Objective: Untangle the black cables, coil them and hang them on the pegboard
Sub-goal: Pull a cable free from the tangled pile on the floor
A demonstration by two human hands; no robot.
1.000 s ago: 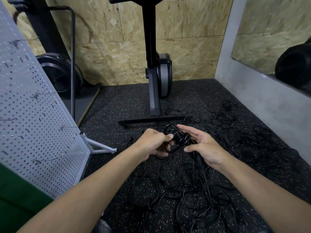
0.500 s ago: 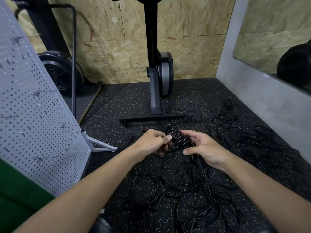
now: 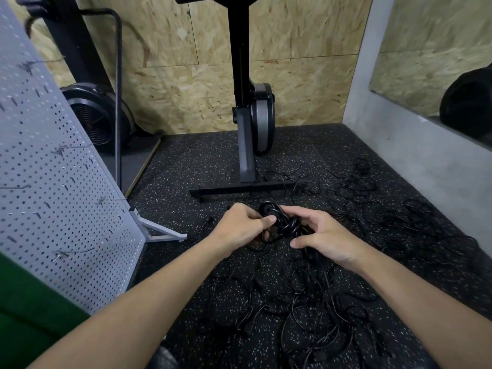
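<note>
- One black cable bundle (image 3: 279, 225), held two ways: left grip (image 3: 239, 227) pinches it, right grip (image 3: 324, 235) curls round it.
- Coiling appears underway; securing the loops, then the pegboard (image 3: 53, 182), likely follows.

Pegboard (image 3: 53, 182): left of machine stand (image 3: 246, 155).
Loose cables (image 3: 306, 302): on floor (image 3: 202, 161), before and right of machine stand.
Cable bundle (image 3: 279, 222): just before machine stand.

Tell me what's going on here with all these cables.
A person is working on one black cable bundle. The left hand pinches it and the right hand grips its other side, above the rubber floor. More tangled cables lie beneath and to the right. The pegboard stands at the left, with no cable on its visible hooks.
</note>
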